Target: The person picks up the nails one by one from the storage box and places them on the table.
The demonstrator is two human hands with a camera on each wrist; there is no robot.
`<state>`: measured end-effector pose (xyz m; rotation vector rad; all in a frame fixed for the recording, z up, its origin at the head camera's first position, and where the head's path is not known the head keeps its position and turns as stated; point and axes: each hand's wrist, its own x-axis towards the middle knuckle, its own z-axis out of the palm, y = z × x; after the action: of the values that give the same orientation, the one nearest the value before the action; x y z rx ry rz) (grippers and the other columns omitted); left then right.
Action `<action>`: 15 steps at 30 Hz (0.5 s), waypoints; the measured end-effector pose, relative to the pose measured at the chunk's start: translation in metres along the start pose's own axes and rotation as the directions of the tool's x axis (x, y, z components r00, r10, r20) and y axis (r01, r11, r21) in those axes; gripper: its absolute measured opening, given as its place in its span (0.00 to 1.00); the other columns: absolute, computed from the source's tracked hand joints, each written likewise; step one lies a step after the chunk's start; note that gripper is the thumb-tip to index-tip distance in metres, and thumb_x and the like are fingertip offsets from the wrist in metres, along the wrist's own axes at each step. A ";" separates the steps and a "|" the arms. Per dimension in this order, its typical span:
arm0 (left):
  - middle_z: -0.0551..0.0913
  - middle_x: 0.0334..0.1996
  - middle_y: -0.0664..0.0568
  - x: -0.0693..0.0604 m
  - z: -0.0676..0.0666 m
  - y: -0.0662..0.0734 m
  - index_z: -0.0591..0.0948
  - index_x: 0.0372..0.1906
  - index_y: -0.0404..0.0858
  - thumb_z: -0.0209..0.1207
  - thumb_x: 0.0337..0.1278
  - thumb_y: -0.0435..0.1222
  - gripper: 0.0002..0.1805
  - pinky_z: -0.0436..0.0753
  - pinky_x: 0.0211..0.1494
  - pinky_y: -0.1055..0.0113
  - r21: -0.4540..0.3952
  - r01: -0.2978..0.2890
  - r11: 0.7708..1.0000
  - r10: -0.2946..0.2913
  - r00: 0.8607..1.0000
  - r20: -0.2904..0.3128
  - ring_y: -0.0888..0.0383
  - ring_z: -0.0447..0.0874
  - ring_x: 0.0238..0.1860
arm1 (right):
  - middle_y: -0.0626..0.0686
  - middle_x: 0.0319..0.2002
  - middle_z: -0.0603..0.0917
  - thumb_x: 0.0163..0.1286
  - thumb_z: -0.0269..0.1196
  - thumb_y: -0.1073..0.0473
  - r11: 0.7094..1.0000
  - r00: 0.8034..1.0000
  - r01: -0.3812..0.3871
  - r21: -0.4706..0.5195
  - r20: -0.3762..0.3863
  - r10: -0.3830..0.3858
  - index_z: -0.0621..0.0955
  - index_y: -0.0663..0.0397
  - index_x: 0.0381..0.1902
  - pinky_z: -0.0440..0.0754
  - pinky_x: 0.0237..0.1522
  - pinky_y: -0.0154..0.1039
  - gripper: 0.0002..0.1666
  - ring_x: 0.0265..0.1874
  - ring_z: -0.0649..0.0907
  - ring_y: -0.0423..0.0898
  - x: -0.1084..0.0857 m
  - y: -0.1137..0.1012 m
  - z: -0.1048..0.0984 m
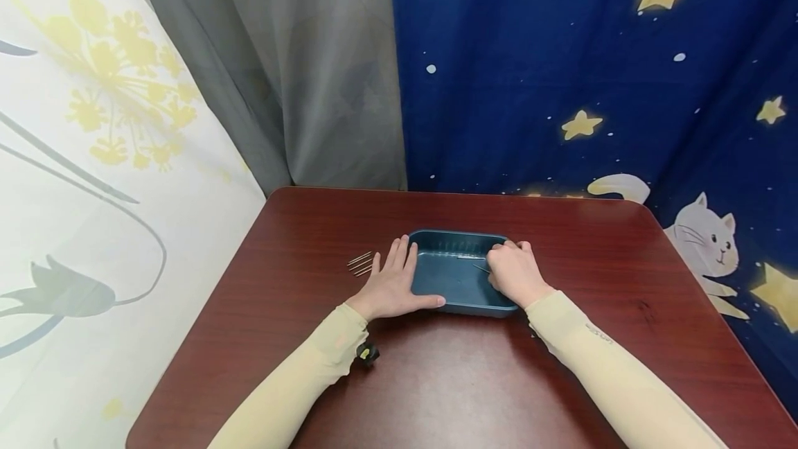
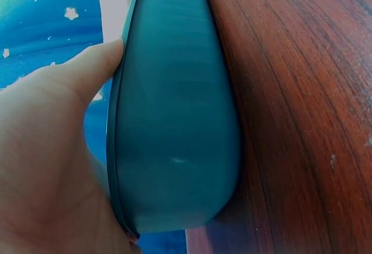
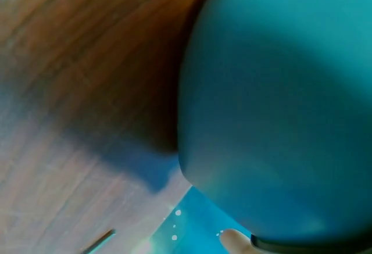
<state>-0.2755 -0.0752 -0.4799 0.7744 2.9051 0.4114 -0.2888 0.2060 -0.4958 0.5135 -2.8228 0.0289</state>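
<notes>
A blue-green plastic tray [image 1: 458, 310] stands on the table between my hands. My left hand [image 1: 394, 289] rests on its left rim, fingers straight and spread, thumb along the near rim; in the left wrist view that thumb [image 2: 104, 56] touches the rim. At the right rim, my right hand [image 1: 516, 272] has its fingers curled, and a thin metal rod [image 1: 481, 268] sticks out from them over the tray. Another thin rod [image 1: 467, 257] is visible inside near the far wall. The tray's outer wall [image 3: 273, 120] hides most of the right hand in the right wrist view.
Several thin metal rods [image 1: 360, 264] lie side by side on the dark red table [image 1: 299, 227], left of the tray. A thin stick's end [image 3: 100, 242] shows at the right wrist view's bottom edge. Blue [image 1: 499, 89] and grey [image 1: 337, 75] curtains hang behind the table.
</notes>
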 end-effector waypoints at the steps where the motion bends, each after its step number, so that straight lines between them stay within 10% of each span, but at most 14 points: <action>1: 0.33 0.81 0.45 0.000 0.001 0.000 0.45 0.81 0.36 0.47 0.44 0.82 0.71 0.42 0.74 0.36 0.001 0.000 1.000 0.000 1.000 0.001 0.47 0.32 0.80 | 0.48 0.20 0.75 0.52 0.72 0.64 1.000 1.000 -0.004 0.006 0.012 0.004 0.74 0.44 0.11 0.71 0.45 0.61 0.20 0.29 0.76 0.52 -0.001 0.000 -0.001; 15: 0.32 0.81 0.45 0.000 0.001 0.000 0.45 0.81 0.36 0.47 0.44 0.82 0.71 0.42 0.74 0.35 -0.005 0.001 1.000 -0.001 1.000 -0.005 0.47 0.32 0.80 | 0.49 0.35 0.80 0.57 0.69 0.60 0.995 0.997 0.063 0.079 -0.041 -0.060 0.76 0.42 0.17 0.70 0.56 0.64 0.14 0.41 0.79 0.53 -0.013 -0.001 -0.017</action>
<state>-0.2756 -0.0749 -0.4809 0.7723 2.9077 0.4214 -0.2722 0.2108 -0.4830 0.6111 -2.7761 0.1396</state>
